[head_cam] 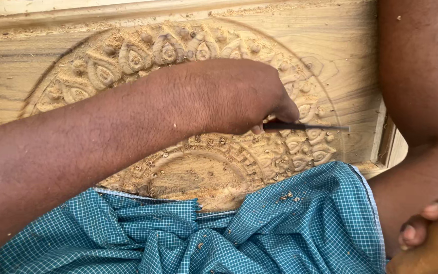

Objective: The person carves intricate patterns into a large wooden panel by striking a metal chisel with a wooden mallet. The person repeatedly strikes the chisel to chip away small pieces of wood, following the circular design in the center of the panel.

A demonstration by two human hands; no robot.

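Note:
My left hand (239, 96) reaches in from the left and is closed around a thin dark metal chisel (305, 127). The blade lies nearly flat and points right, with its tip on the right rim of a round floral medallion (128, 58) carved into a pale wooden panel (345, 45). At the bottom right corner my right hand (422, 223) curls its fingers around a brown wooden object (434, 251), only partly in view. That hand is well apart from the chisel.
A blue checked cloth (280, 228) speckled with wood chips covers the lower part of the medallion. Sawdust and chips lie in the carving and along the panel's raised top edge (128, 15). My right arm (422, 76) fills the right side.

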